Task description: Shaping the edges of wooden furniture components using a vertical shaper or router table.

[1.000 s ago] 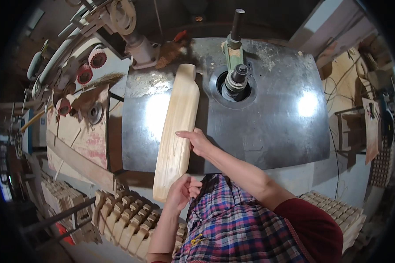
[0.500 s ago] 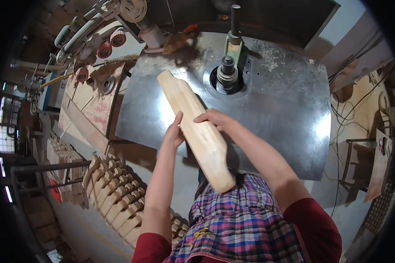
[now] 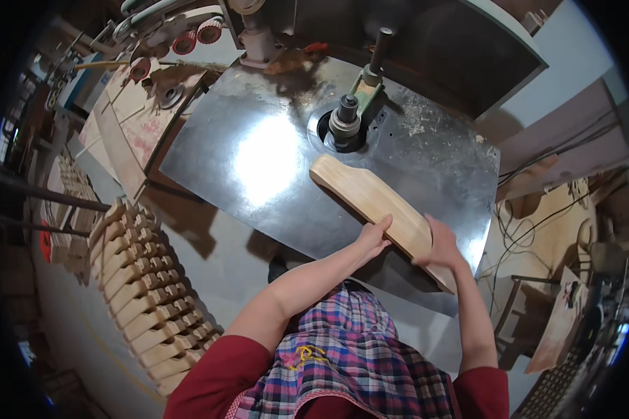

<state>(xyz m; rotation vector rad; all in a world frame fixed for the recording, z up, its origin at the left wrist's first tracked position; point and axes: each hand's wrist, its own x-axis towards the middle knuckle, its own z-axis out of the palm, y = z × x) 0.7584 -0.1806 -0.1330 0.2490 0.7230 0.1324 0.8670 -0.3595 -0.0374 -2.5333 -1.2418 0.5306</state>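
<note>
A pale shaped wooden board (image 3: 377, 195), with stepped ends, slants over the front right of a metal machine table (image 3: 210, 160). My left hand (image 3: 376, 234) grips its near edge around the middle, thumb on top. Towards the board's near right end, my right hand (image 3: 440, 244) is closed over it, slightly smeared by motion. Beyond the board's far left end, a short gap away, a vertical spindle cutter (image 3: 345, 119) rises from a round opening in the table.
Several similar shaped wooden pieces (image 3: 143, 279) stand stacked on the floor at left. A side table (image 3: 136, 126) with wooden strips adjoins the machine. A green arm bracket (image 3: 365, 94) stands behind the spindle. Loose cables (image 3: 517, 234) hang at right, beside a small stand (image 3: 538, 307).
Both hands have carried the board to the right and swung it, so that its near end now points right, away from my apron. The view has shifted too.
</note>
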